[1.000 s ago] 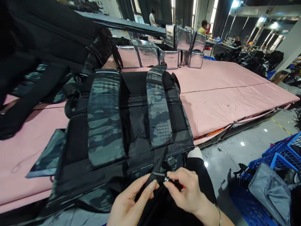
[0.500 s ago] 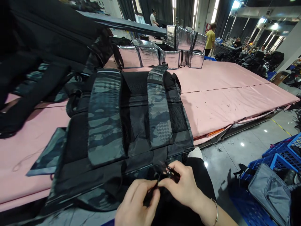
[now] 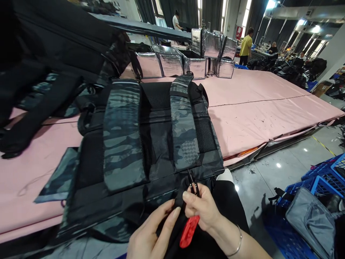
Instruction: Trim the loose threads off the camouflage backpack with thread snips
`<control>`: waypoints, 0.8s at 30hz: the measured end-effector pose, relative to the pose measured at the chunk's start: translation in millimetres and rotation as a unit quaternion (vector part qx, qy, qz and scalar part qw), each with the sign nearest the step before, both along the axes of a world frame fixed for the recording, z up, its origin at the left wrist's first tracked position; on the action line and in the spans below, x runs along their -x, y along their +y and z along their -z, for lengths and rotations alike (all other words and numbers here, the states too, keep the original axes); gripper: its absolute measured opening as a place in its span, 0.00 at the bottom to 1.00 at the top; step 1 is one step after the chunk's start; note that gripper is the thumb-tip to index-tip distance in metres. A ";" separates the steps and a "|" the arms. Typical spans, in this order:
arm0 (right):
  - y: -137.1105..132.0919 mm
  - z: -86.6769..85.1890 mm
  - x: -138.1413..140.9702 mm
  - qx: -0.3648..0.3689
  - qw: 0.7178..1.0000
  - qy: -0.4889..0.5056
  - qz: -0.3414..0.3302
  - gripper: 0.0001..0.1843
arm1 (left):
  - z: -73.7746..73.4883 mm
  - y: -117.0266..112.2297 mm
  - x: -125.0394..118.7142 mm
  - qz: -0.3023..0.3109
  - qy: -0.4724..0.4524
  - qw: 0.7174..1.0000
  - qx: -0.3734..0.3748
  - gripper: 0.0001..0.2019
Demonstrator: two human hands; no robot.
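A dark camouflage backpack (image 3: 145,144) lies back-side up on the pink table (image 3: 256,115), its two shoulder straps running toward me. My right hand (image 3: 203,210) is closed on red-handled thread snips (image 3: 190,225), whose blades point up at the bag's lower edge. My left hand (image 3: 151,233) pinches a black webbing strap (image 3: 180,201) right beside the blades. Both hands sit at the near edge of the bag, over my lap.
Silver insulated bag liners (image 3: 194,54) stand at the table's far side. Black bags pile up at the far left (image 3: 48,46). Blue crates (image 3: 323,180) with a grey bag (image 3: 309,219) sit on the floor to the right. A person in a yellow shirt (image 3: 245,45) stands far behind.
My right hand turned the snips so the red handle now shows below the palm and the blades point up. My left hand shifted slightly along the strap. The person in yellow walked right.
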State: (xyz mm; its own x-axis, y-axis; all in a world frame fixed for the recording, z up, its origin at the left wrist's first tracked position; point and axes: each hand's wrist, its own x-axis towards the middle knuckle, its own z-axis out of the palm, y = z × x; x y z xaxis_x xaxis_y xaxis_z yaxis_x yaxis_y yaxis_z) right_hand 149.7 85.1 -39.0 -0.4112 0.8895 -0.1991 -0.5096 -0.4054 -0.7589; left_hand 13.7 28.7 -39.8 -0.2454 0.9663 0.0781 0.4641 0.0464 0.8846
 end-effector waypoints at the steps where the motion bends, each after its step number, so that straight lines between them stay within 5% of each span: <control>1: -0.3 0.5 -0.9 0.001 1.000 0.000 -0.002 0.31 | 2.3 1.0 0.7 -0.007 0.003 1.000 0.002 0.22; 5: -6.2 -5.5 -15.2 -0.133 0.980 -0.142 0.035 0.20 | 8.9 1.4 -1.1 -0.058 0.003 0.998 -0.018 0.23; 9: -16.1 -16.1 -35.3 -0.304 0.898 -0.304 0.092 0.08 | 8.5 -2.3 -3.3 -0.069 0.030 0.996 -0.039 0.21; 16: -23.3 -22.1 -44.8 -0.392 0.800 -0.448 0.082 0.09 | -1.8 -4.4 -5.3 -0.034 0.098 0.990 -0.094 0.15; 20: -22.9 -24.2 -44.7 -0.407 0.784 -0.463 0.076 0.10 | -7.2 -4.9 -9.9 -0.039 0.110 0.986 -0.120 0.13; 24: -23.7 -25.6 -45.3 -0.387 0.811 -0.423 0.115 0.09 | -10.2 -3.1 -16.2 -0.059 0.116 0.984 -0.124 0.12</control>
State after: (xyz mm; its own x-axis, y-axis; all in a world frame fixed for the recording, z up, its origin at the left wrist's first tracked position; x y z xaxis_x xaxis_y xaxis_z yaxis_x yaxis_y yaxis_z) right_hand 195.0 61.5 -13.4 -0.2244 0.9165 0.3311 0.3317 0.3913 -0.8584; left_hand 29.9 25.5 -29.6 -0.3027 0.8764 0.3745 0.6592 -0.0913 0.7464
